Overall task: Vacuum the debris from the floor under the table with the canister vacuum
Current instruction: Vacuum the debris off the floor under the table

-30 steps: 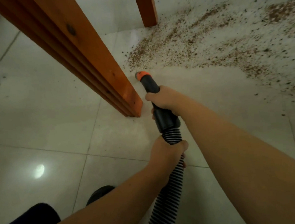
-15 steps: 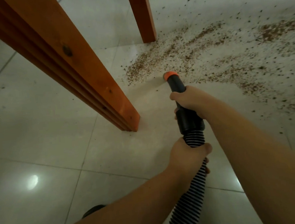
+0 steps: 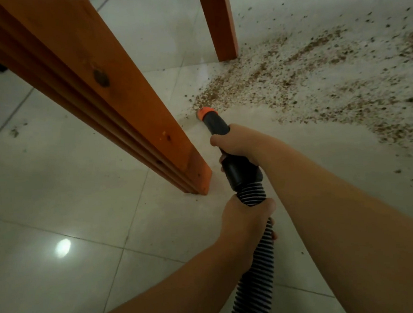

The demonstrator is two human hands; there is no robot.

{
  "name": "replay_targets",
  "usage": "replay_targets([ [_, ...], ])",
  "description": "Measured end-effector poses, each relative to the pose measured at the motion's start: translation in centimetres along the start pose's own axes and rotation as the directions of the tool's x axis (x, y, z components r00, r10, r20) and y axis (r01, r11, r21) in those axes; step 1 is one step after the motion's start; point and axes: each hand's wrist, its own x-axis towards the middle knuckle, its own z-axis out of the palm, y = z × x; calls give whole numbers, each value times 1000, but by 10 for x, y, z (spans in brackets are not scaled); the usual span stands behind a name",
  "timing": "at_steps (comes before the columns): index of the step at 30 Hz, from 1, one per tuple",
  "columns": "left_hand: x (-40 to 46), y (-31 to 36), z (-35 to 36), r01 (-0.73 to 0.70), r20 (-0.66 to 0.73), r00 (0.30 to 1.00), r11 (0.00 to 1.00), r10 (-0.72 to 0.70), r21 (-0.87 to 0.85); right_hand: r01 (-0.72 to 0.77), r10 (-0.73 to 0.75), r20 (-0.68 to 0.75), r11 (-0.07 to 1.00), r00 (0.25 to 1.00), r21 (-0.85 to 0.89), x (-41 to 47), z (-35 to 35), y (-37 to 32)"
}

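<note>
The floor (image 3: 55,193) is pale glossy tile, and the debris (image 3: 305,74) is a wide band of brown crumbs across the upper right, from the far table leg (image 3: 219,22) out past the right edge. Only the two orange wooden legs show, no tabletop in view. The near table leg (image 3: 90,79) slants across the left, and its foot sits just beside my hose.

I'm steering the ribbed black hose (image 3: 257,276) with both hands. My left hand (image 3: 245,217) has its fingers wrapped round the ribbed part just behind the cuff. My right hand (image 3: 239,144) has its fingers clamped round the black handle tube further forward. The orange-tipped nozzle (image 3: 206,113) is low over the floor at the near-left corner of the spill; I can't tell if it actually touches the tile.

How I'd do this bit well: keep the tip low and nearly flat to the tile, and work in slow overlapping strips from this edge rightwards so nothing gets skipped. Going fast probably just scatters the loose grains. I'd also mind the near leg so the hose doesn't snag on it, and use the back hand to feed slack.

As for brands or labels, I can't spot any readable writing on the hose, nozzle or legs. The canister itself is out of view.
</note>
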Motion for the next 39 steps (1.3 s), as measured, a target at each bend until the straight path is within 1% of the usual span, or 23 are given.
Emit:
replay_targets([
  [2,0,8,2,-25,97,995,999,21,41,7,-6,-47,1000,999,25,2,-14,4],
  [4,-6,22,9,-24,189,982,999,17,32,5,-3,-100,1000,995,26,4,-32,9],
  [5,-6,27,15,-6,211,977,999,-3,40,0,3,-121,1000,993,20,4,-41,10],
  [8,5,28,31,39,210,976,995,-57,87,-27,22,-140,999,990,-37,6,-59,9],
  [10,14,26,34,46,178,983,998,-54,45,-26,19,-107,997,994,-69,8,-60,2],
  [12,14,32,37,26,146,989,999,-31,33,-20,17,-44,997,999,-79,10,-53,-7],
  [14,7,30,28,-61,116,991,998,60,5,-25,29,38,994,999,-110,11,-41,-14],
  [16,8,30,20,-46,82,995,998,49,-42,-3,20,95,984,995,-176,15,-28,-21],
  [19,8,37,6,3,164,986,999,3,-35,52,-10,149,959,989,-279,23,-9,-32],
  [20,9,38,1,-2,192,981,1000,7,-23,67,-19,166,956,986,-287,26,-4,-35],
  [22,11,46,-4,-63,179,982,998,61,8,75,-29,174,963,984,-260,32,0,-40],
  [24,14,50,-8,-124,121,985,992,120,21,52,-26,132,979,991,-198,38,-4,-41],
  [26,15,53,-8,-194,122,974,980,189,31,29,-20,63,988,998,-149,42,-16,-39],
  [27,19,55,-4,-197,132,972,980,193,13,19,-15,26,991,1000,-135,44,-24,-37],
  [28,23,54,2,-184,147,972,983,182,2,7,-8,-8,992,1000,-126,44,-32,-35],
  [30,31,58,18,-69,165,984,998,69,-6,-18,10,-66,994,998,-112,46,-49,-32],
  [31,35,61,24,0,151,989,1000,2,-14,-28,18,-94,994,995,-107,47,-57,-31],
  [33,43,68,34,60,144,988,996,-51,-63,-48,34,-139,994,990,-101,50,-69,-32],
  [35,50,76,40,56,137,990,997,-47,-62,-56,39,-162,993,986,-102,53,-74,-36],
  [37,54,83,38,21,107,994,999,-17,-40,-51,36,-168,995,985,-85,56,-74,-42],
  [39,52,89,30,-5,102,995,998,11,-60,-56,47,-141,997,989,-60,59,-71,-48],
])
